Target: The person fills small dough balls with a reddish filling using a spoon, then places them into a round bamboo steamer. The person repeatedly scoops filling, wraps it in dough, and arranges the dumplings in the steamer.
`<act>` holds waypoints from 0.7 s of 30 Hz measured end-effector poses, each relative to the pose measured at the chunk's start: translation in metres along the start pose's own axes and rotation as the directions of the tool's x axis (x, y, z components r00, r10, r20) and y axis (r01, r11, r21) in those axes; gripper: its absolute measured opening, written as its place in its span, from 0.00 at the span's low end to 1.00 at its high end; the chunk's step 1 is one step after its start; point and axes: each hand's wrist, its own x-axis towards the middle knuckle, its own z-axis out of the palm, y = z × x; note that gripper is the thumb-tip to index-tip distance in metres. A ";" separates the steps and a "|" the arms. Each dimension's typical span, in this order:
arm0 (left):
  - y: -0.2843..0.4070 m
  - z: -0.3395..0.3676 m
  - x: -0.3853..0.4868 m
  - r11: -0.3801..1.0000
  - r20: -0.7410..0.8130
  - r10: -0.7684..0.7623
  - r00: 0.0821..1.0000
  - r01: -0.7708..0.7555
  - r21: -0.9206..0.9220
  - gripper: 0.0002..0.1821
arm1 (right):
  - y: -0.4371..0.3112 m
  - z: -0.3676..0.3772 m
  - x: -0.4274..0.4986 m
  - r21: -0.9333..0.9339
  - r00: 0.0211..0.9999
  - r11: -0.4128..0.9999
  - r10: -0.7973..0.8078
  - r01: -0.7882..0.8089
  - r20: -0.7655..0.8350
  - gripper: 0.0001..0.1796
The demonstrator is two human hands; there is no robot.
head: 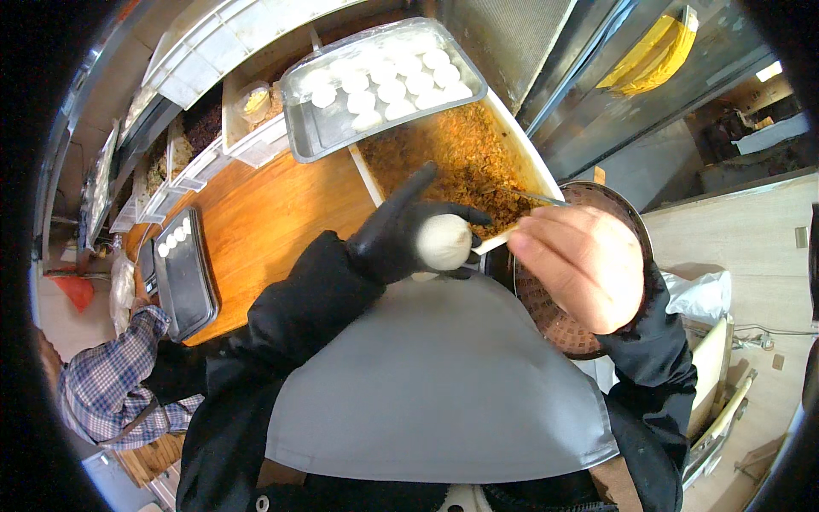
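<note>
My left hand, in a black glove, holds a round white dough ball in its palm and fingers. Part of another pale piece shows beneath it. My bare right hand grips a thin metal tool, whose far end lies over an orange-brown chopped filling. This filling fills a white rectangular tub in front of me. Across the tub's far side rests a metal tray with several rows of white dough balls.
A brown woven basket stands at the right, beneath my right hand. Clear bins of other fillings line the back of the wooden table. At left a co-worker's checked sleeve is beside a dark tray with several dough balls.
</note>
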 end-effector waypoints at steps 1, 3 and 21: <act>-0.004 0.002 -0.002 0.994 -0.041 -0.036 0.999 0.031 -0.106 0.45 | -0.003 0.002 -0.001 0.043 0.996 0.995 0.086 -0.085 -0.007 0.23; -0.011 0.007 -0.005 0.997 -0.137 -0.049 0.989 0.041 -0.065 0.53 | -0.011 0.014 -0.003 0.121 0.966 0.966 0.239 -0.227 -0.102 0.26; 0.011 -0.033 -0.017 0.861 -0.370 -0.361 0.856 0.153 -0.485 0.43 | 0.019 0.064 -0.391 0.314 -0.336 -0.335 0.940 -0.888 0.052 0.31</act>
